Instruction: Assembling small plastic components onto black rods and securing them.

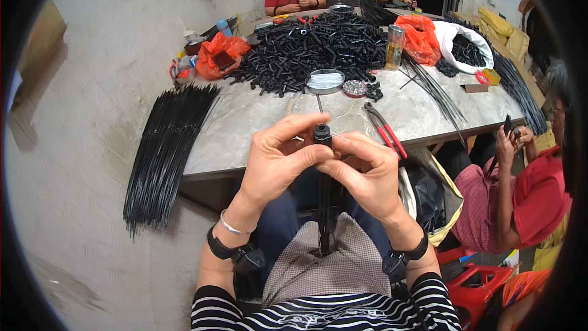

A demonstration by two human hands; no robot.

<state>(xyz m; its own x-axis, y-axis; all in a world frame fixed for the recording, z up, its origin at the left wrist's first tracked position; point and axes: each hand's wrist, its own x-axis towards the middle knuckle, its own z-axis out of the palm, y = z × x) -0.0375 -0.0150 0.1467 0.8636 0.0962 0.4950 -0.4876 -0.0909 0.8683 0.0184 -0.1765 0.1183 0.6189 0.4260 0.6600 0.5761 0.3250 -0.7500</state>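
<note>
Black hollow cylinder [322, 137] stands upright between our hands, at the near side of the worktop [239, 122]. Our left hand [274, 162] pinches it with its fingers; our right hand [366, 171] bends its fingers in at the right, beside a thin white strip [340, 134], and we cannot tell whether they grip either. Farther off lies a heap of black fittings [312, 49].

Head view: above and behind the left hand [269, 158] and right hand [370, 178]
Facing: downward, over the hands to the bench [245, 127] beyond
Nearness: hands close
</note>
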